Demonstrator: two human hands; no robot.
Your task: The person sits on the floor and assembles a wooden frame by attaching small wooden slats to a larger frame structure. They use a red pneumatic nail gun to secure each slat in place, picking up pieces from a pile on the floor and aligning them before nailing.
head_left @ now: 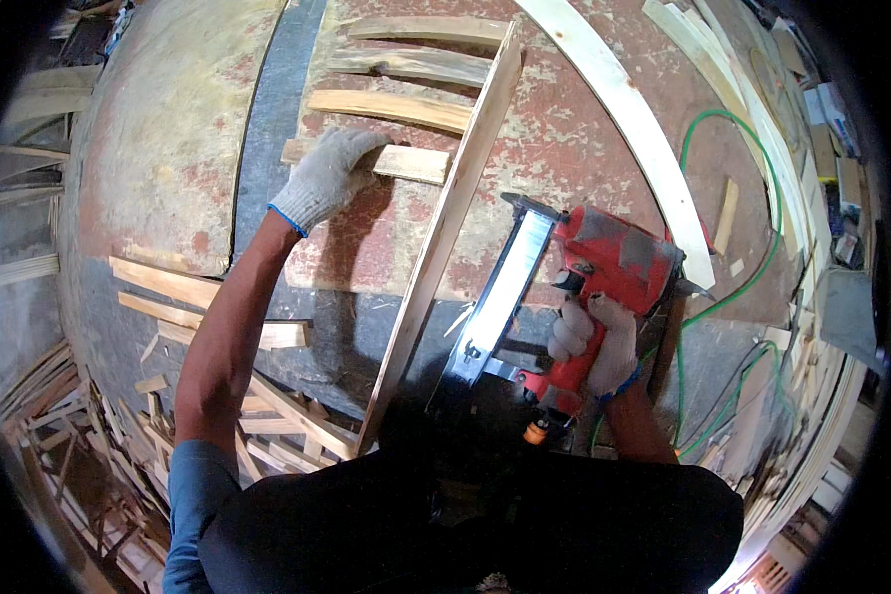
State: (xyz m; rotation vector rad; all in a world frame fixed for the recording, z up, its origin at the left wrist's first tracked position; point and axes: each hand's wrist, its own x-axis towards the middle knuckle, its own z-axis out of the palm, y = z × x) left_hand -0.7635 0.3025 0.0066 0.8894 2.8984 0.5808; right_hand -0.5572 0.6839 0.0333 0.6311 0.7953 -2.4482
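Observation:
My left hand [332, 176], in a pale work glove with a blue cuff, is closed over a short wooden slat [411, 163]. One end of that slat meets a long wooden strip [444, 223] that runs diagonally across the workbench. Farther off, several similar slats [396, 104] lie roughly parallel, their right ends at the same strip. Gloved too, my right hand [599, 342] grips the handle of a red nail gun [619, 259]. Its long silver magazine [505, 287] slants to the right of the strip, and its nose points away from the strip's near end.
A wide curved wooden board [624, 109] arcs across the right side. Beyond it, a green air hose [779, 208] loops past long pale boards [713, 59]. Loose slats [168, 282] lie left of my forearm, and scrap wood [277, 421] is piled below the near edge.

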